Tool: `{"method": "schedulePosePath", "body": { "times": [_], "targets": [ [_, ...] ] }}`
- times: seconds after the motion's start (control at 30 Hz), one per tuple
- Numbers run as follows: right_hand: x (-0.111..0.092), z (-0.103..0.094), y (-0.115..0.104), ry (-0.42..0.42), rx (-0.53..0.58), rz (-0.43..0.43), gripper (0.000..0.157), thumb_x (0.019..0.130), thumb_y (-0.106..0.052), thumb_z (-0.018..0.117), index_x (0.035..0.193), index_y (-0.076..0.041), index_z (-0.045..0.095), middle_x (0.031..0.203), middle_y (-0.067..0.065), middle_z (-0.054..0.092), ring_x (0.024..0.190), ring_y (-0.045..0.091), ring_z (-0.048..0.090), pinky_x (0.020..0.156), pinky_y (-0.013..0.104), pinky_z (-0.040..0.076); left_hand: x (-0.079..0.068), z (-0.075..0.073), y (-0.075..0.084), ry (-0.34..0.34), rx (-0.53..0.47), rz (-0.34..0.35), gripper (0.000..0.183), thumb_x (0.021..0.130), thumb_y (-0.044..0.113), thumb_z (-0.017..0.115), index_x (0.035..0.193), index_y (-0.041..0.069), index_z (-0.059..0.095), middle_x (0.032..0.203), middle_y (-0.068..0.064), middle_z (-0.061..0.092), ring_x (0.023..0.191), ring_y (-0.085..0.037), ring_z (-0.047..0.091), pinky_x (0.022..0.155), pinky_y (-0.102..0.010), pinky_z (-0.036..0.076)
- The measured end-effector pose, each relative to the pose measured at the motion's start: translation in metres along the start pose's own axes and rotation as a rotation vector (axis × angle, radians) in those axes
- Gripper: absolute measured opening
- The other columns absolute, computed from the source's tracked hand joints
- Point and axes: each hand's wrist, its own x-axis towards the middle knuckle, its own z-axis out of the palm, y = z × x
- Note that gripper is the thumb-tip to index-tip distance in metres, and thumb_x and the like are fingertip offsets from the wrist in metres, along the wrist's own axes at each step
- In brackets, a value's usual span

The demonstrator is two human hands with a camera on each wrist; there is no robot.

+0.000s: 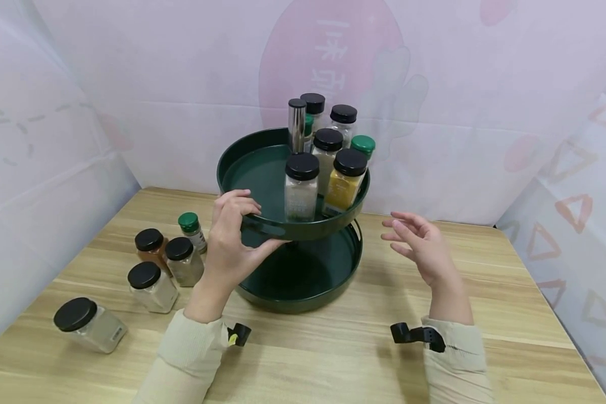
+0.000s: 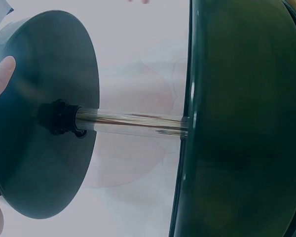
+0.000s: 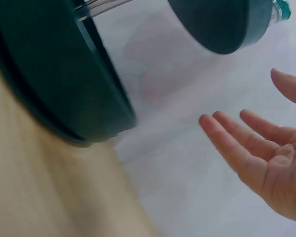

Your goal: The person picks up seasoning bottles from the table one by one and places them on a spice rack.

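Observation:
A dark green two-tier turntable rack stands on the table, its upper tray [image 1: 255, 163] above its lower tray [image 1: 308, 275]. My left hand [image 1: 232, 238] grips the near left rim of the upper tray, fingers over the edge and thumb beneath. In the left wrist view a clear post [image 2: 133, 122] joins the tiers. On the upper tray's right half stand several spice jars, among them a white-filled jar [image 1: 301, 193] and a yellow-filled jar [image 1: 343, 188]. To the right of the rack my right hand [image 1: 424, 247] hovers with spread, relaxed fingers, touching nothing.
Left of the rack several more jars stand on the wooden table [image 1: 328, 359], including a green-capped jar [image 1: 192, 230] and a reddish-brown jar [image 1: 151, 247]. Nearest the front left, one jar [image 1: 93, 325] stands apart. A pale printed cloth [image 1: 192, 73] hangs behind and at both sides.

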Motion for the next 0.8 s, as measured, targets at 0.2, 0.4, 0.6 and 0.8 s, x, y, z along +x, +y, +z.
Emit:
{"method": "schedulePosePath", "body": {
  "times": [0.2, 0.4, 0.6, 0.8],
  "targets": [
    [0.008, 0.002, 0.027, -0.108, -0.046, 0.171, 0.065, 0.103, -0.041, 0.051, 0.152, -0.003, 0.031, 0.140, 0.013, 0.054, 0.115, 0.017, 0.065, 0.095, 0.028, 0.054, 0.000, 0.000, 0.000, 0.002, -0.001, -0.001, 0.062, 0.057, 0.007, 0.097, 0.101, -0.004, 0.053, 0.104, -0.019, 0.060, 0.123, -0.036, 0.050, 0.117, -0.039, 0.037],
    [0.014, 0.008, 0.051, -0.175, -0.011, 0.288, 0.070, 0.105, -0.037, 0.048, 0.155, 0.003, 0.019, 0.149, 0.028, 0.041, 0.121, 0.028, 0.063, 0.102, 0.038, 0.052, 0.000, 0.000, 0.000, 0.000, -0.001, -0.001, 0.063, 0.057, 0.007, 0.097, 0.101, -0.004, 0.053, 0.105, -0.019, 0.060, 0.124, -0.036, 0.050, 0.117, -0.040, 0.037],
    [0.020, 0.014, 0.068, -0.257, 0.108, 0.317, 0.066, 0.106, -0.027, 0.047, 0.155, 0.003, 0.015, 0.136, 0.018, 0.055, 0.107, 0.020, 0.069, 0.103, 0.038, 0.052, 0.000, 0.001, -0.001, 0.003, -0.007, 0.002, 0.064, 0.057, 0.006, 0.097, 0.101, -0.004, 0.053, 0.107, -0.020, 0.060, 0.125, -0.036, 0.050, 0.118, -0.040, 0.037],
    [0.023, 0.019, 0.074, -0.274, 0.155, 0.304, 0.065, 0.104, -0.015, 0.050, 0.156, -0.001, 0.014, 0.136, 0.017, 0.050, 0.098, 0.015, 0.070, 0.098, 0.033, 0.054, -0.001, 0.000, -0.002, -0.001, -0.016, -0.002, 0.062, 0.059, 0.008, 0.096, 0.102, -0.004, 0.053, 0.109, -0.020, 0.060, 0.128, -0.036, 0.049, 0.119, -0.042, 0.035]
  ]
}}
